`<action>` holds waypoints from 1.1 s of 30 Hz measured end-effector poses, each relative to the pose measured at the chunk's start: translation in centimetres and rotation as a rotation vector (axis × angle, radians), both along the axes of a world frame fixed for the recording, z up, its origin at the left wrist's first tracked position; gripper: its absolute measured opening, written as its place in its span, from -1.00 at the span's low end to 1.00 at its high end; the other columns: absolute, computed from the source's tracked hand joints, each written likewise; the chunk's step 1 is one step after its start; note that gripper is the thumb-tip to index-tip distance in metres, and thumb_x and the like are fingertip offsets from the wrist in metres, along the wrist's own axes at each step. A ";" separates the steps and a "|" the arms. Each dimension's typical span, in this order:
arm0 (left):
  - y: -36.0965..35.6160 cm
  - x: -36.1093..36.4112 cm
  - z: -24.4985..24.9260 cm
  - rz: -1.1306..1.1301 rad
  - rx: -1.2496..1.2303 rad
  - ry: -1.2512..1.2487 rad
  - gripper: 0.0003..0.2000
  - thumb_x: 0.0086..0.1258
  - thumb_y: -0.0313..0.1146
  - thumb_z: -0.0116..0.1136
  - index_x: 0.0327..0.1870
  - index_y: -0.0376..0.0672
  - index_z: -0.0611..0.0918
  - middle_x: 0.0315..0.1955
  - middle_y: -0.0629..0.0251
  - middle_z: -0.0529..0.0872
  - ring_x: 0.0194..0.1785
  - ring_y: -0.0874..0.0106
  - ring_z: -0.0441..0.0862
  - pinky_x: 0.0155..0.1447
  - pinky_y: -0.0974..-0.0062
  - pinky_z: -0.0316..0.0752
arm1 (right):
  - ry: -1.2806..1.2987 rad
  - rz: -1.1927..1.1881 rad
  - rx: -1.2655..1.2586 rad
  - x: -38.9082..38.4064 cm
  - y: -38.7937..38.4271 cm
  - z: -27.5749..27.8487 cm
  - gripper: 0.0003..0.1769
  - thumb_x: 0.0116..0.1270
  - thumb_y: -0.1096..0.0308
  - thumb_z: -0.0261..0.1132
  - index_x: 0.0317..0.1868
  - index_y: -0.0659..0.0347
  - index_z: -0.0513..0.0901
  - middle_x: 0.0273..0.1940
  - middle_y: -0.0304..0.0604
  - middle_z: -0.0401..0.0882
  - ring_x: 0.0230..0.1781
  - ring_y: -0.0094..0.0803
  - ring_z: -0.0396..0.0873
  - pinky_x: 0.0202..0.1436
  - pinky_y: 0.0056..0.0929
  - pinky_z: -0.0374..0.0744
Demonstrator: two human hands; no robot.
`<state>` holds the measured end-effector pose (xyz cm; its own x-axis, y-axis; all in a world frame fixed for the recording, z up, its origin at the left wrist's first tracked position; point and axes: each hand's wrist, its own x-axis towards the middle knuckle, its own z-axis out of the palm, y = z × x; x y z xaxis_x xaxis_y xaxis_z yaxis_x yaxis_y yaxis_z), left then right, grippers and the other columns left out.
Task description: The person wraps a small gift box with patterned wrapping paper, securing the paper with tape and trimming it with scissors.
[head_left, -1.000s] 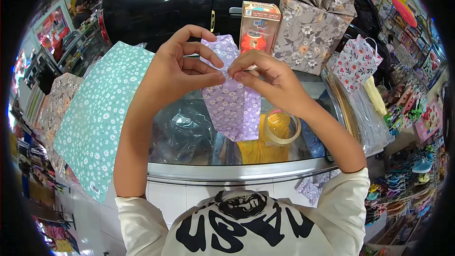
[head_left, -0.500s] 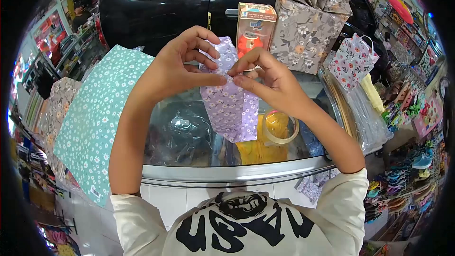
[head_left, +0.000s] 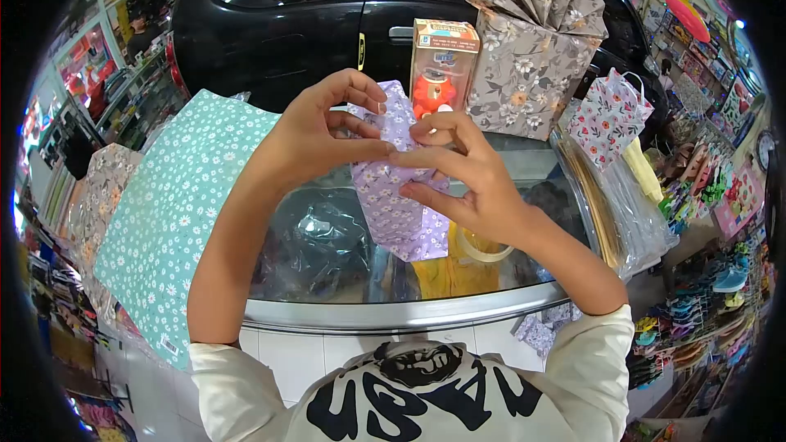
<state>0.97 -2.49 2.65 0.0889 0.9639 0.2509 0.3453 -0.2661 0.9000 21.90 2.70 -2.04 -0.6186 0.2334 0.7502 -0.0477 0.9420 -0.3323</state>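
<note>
A lilac packet of daisy-print wrapping paper (head_left: 397,217) stands tilted on the glass counter, its folded upper part between my hands. My left hand (head_left: 319,131) is curled around the packet's upper left side, its thumb pressed across the front. My right hand (head_left: 467,176) rests against the front right of the paper, fingers apart. Its index fingertip meets the left thumb tip, and its thumb is lower down. A roll of clear tape (head_left: 491,257) lies just below the right hand, partly covered by it.
Green daisy-print wrapping paper (head_left: 180,213) hangs over the counter's left side. Behind the packet stand a boxed red toy (head_left: 442,65) and a grey floral gift package (head_left: 524,65). A small floral bag (head_left: 607,119) and plastic sleeves (head_left: 622,213) lie at right. A black car (head_left: 286,41) is behind.
My right hand's pinch at the paper has opened, with thumb and index finger now spread apart over the front. My left hand keeps its place on the packet. The view has tilted slightly upward.
</note>
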 end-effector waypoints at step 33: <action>1.1 -0.1 -0.3 0.030 -0.036 0.011 -0.64 -0.01 -0.58 0.44 -0.19 -0.15 0.54 -0.34 0.48 0.50 -0.33 0.70 0.49 -0.25 0.72 0.48 | -0.030 -0.039 0.001 0.2 -0.5 -0.2 -0.70 0.13 0.48 0.43 -0.09 0.17 0.68 0.05 -0.03 0.42 0.03 -0.22 0.53 0.01 -0.37 0.54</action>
<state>0.90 -1.42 2.31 0.0627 0.9746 0.2151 0.3629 -0.2230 0.9047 22.08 2.22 -2.26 -0.6317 0.2568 0.7314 -0.0011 0.9432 -0.3321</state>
